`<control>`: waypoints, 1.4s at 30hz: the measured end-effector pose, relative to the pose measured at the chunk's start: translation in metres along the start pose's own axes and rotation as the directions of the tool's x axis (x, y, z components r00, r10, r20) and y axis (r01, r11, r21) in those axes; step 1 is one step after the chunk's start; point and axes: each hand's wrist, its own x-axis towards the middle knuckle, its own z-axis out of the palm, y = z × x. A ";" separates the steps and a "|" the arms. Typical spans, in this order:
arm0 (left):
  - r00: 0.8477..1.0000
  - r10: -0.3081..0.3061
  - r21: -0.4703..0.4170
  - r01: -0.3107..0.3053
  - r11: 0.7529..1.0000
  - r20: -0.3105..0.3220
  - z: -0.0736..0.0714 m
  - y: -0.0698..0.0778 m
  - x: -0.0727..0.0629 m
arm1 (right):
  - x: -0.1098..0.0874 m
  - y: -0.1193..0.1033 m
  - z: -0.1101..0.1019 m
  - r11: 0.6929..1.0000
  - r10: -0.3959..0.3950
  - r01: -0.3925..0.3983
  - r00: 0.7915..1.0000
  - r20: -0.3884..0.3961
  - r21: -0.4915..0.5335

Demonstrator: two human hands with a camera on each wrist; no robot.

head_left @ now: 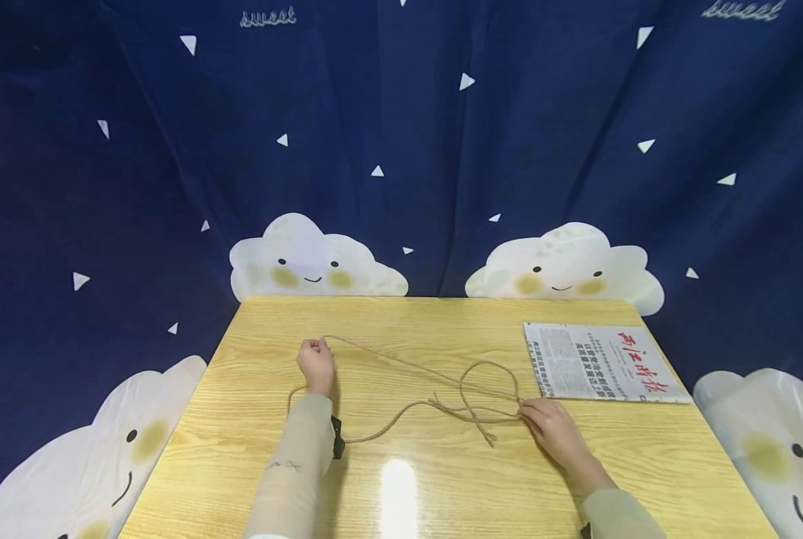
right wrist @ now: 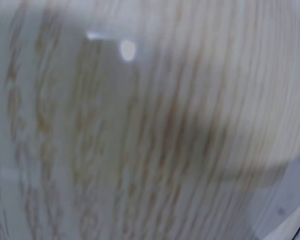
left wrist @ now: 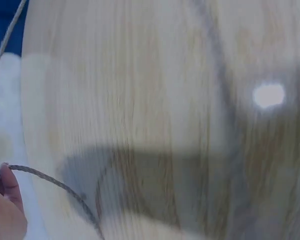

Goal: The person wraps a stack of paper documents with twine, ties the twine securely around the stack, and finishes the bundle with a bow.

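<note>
A thin tan rope (head_left: 401,362) runs across the wooden table between the two hands. At the table's left side, my left hand (head_left: 316,367) pinches the rope in its fingertips; in the left wrist view the same hand (left wrist: 9,210) grips it at the lower left edge. My right hand (head_left: 556,430), right of centre, pinches the rope where its strands come together. Between the hands the rope makes a loose loop, with frayed ends lying close by. One length curves back under the left forearm. The right wrist view shows mostly tabletop, without the right hand's fingers.
A folded newspaper (head_left: 599,363) with red and black print lies at the back right, just beyond the right hand. The light wooden table (head_left: 482,494) ends at a dark blue curtain (head_left: 401,112) patterned with clouds and white triangles.
</note>
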 end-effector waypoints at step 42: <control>0.359 0.169 0.182 -0.760 0.624 0.918 0.097 0.010 -0.109 | 0.012 -0.008 0.006 0.998 0.059 -0.060 0.997 0.051 0.015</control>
